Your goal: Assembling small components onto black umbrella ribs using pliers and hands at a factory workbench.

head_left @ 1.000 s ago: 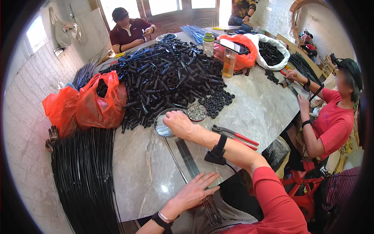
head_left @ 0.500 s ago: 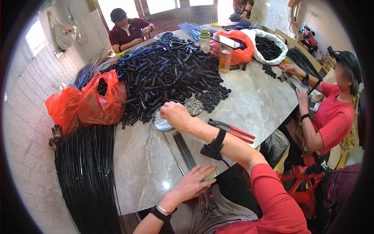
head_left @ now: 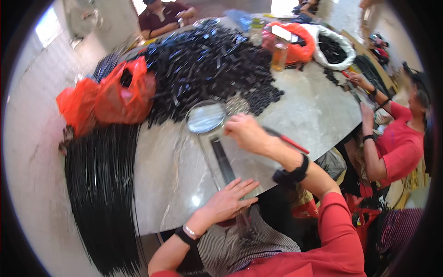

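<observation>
My left hand (head_left: 230, 201) lies with fingers spread over a row of thin dark rods (head_left: 223, 159) side by side across the table's near edge; their near ends hang over my lap. My right hand (head_left: 248, 132) is closed in a pinch above the table, just right of the rods' far ends. Motion blur hides whatever its fingertips hold. Close by, left of that hand, sits a round dish of thin silvery pieces (head_left: 206, 117). A smaller dish of small metal parts (head_left: 237, 105) stands behind the hand. Red-handled pliers (head_left: 295, 143) lie partly behind my right forearm.
A big heap of black tubular parts (head_left: 198, 69) covers the table's far middle. Orange bags (head_left: 124, 99) and a long bundle of black rods (head_left: 104, 184) line the left side. A white sack (head_left: 344, 62) stands far right. Co-workers sit at right (head_left: 392, 147) and far side (head_left: 164, 18).
My right hand has drawn back from the silvery dish, toward me and to the right. My left hand stays on the rods. The whole view has shifted slightly and blurred.
</observation>
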Available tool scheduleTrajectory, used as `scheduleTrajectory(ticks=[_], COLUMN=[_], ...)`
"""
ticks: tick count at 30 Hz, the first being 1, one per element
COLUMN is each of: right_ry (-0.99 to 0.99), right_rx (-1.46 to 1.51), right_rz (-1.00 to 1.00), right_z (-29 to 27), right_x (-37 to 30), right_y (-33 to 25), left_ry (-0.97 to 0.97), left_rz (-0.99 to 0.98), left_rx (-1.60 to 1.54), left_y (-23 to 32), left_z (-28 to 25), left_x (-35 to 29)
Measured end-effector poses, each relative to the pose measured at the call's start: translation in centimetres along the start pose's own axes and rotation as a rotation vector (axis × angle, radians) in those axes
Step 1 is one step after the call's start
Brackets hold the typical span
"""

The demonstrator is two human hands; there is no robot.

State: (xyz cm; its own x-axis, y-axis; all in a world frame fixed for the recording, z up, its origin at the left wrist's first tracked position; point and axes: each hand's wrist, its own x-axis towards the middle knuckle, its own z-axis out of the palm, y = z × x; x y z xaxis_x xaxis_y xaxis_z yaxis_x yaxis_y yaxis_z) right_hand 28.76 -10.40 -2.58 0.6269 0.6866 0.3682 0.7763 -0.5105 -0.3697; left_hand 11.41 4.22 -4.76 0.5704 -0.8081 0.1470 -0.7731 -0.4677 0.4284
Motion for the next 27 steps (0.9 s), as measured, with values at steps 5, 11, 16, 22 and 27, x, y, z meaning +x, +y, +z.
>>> scheduleTrajectory(ticks=[5, 11, 16, 22, 27], right_ry=[-0.053, 0.096, 0.069, 0.059, 0.057], right_rx=[-0.036, -0.150, -0.170, -0.169, -0.168], right_rz=[0.134, 0.110, 0.131, 0.118, 0.107], right_z=[0.7, 2.2, 2.6, 2.8, 2.8], right_x=[-2.4, -1.0, -0.5, -0.1, 0.1], right_y=[1.5, 1.7, 2.2, 2.3, 2.4], left_ry=[0.026, 0.019, 0.001, 0.010, 0.021], left_rz=[0.012, 0.004, 0.004, -0.001, 0.005], left_rx=[0.033, 0.045, 0.056, 0.014, 0.001], left_y=[-0.2, 0.0, 0.1, 0.2, 0.1], left_z=[0.1, 0.1, 0.1, 0.1, 0.1], left_x=[0.3, 0.0, 0.1, 0.0, 0.1])
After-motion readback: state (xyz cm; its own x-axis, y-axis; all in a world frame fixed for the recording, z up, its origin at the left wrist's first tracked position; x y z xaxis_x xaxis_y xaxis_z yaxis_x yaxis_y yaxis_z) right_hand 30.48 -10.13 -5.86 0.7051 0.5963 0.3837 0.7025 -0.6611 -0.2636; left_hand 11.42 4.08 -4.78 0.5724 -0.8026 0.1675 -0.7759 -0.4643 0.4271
